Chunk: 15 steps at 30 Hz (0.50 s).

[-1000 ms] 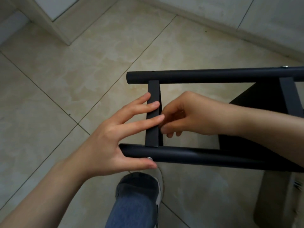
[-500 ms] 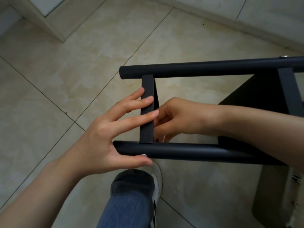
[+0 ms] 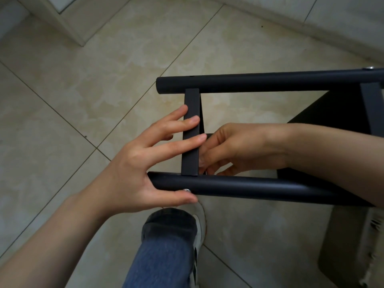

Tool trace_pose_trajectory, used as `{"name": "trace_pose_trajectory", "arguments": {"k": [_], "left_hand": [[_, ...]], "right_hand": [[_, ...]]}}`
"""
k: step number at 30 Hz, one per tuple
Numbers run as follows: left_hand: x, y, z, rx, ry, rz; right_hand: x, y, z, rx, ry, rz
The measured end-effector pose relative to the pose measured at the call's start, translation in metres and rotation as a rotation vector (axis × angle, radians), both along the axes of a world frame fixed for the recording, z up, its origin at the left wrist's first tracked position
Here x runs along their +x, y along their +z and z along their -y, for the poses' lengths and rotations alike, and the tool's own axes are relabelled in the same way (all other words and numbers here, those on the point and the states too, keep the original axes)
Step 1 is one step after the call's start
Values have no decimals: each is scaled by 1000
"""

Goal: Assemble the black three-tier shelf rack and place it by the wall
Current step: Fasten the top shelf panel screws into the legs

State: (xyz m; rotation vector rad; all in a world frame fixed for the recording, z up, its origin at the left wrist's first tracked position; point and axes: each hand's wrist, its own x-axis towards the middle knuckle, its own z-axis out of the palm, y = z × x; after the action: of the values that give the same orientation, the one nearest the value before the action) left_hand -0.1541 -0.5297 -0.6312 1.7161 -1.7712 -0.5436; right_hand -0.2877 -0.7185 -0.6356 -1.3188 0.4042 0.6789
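Your left hand lies straight-fingered across the rack's crossbar, thumb against the near tube; your right hand curls behind it (contents hidden).

1. A home interior, by the look of it: glossy beige marbled floor tiles with thin grout lines.
2. A pale skirting runs along a tiled wall.
3. A white frame corner meets the floor at the top left.
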Motion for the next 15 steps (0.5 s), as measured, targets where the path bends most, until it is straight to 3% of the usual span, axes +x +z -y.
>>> {"name": "trace_pose_trajectory", "arguments": {"k": [15], "left_hand": [[1,0,0,-2,-11,12]], "right_hand": [[2,-10,-9,35,24,-85]]}}
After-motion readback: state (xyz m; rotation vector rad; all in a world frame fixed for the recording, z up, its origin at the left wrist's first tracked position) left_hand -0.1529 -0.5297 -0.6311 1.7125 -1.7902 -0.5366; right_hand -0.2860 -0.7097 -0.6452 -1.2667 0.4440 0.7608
